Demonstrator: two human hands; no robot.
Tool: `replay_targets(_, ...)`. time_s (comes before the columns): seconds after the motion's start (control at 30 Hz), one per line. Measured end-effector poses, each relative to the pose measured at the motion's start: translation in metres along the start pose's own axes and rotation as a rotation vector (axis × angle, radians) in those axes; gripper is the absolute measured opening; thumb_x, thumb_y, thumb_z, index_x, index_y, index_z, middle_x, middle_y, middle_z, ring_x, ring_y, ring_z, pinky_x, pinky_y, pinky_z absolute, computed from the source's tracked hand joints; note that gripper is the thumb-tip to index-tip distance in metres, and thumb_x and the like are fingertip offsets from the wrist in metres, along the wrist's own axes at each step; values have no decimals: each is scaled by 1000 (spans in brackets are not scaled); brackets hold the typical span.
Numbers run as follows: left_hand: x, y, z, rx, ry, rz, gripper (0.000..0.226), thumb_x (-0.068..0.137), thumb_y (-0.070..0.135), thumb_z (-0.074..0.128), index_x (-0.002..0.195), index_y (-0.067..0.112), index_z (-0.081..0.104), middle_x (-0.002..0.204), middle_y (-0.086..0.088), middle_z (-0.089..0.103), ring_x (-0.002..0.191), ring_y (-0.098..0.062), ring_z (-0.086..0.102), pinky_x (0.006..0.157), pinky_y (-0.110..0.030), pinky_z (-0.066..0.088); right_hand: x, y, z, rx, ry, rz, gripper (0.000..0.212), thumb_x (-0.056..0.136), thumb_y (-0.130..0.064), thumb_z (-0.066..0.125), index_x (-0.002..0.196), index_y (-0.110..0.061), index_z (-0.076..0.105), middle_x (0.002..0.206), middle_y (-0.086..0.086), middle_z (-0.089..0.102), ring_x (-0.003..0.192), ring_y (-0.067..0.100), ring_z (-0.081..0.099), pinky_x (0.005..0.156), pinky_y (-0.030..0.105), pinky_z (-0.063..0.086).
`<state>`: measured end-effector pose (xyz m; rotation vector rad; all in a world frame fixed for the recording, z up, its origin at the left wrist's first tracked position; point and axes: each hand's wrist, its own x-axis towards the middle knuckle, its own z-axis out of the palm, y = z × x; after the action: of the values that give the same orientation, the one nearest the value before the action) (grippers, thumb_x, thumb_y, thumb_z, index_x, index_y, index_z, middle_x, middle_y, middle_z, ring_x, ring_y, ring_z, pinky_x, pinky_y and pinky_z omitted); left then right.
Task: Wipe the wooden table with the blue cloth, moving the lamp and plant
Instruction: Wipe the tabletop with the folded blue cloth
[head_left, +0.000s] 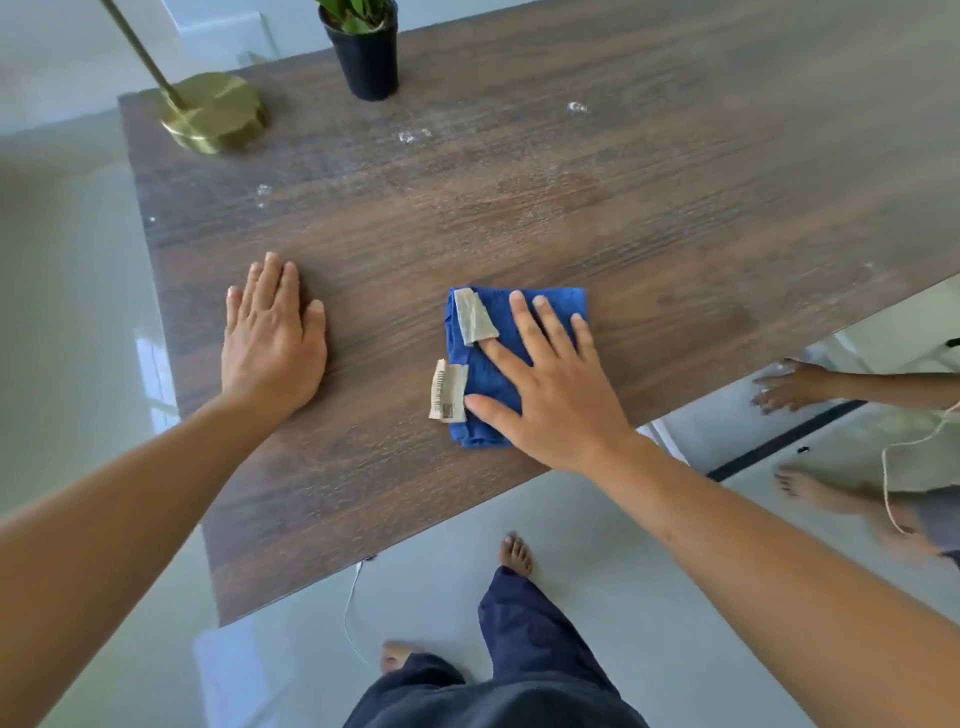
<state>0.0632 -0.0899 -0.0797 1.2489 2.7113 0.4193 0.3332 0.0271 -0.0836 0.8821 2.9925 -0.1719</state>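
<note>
While your right hand (550, 384) presses flat on the cloth (493, 374) and your left hand (272, 338) lies flat on the table (675, 182), holding nothing, a far-left sweep may hit the lamp (213, 111) or plant (366, 52), perhaps top-heavy.

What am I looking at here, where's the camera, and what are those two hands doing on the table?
There is no machine: a person wears a camera on the head, looking down at their own arms. The left hand rests flat on the wooden table. The right hand presses a folded blue cloth, its fingers straight, so nothing is gripped. At the far left corner stand a brass lamp base and a potted plant. Pale smudges mark the wood beyond the cloth.
</note>
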Motion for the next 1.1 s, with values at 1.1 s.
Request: replay_targets(1.1, -32, -34, 2, 14, 13, 2, 59, 107, 39, 19, 160, 14, 13, 168, 0, 5, 154, -13, 0, 125, -35, -1, -18, -68, 14, 50, 99, 204, 74, 93, -71, 29, 153, -29, 37, 166, 13, 14, 153, 33, 11, 121, 58, 10)
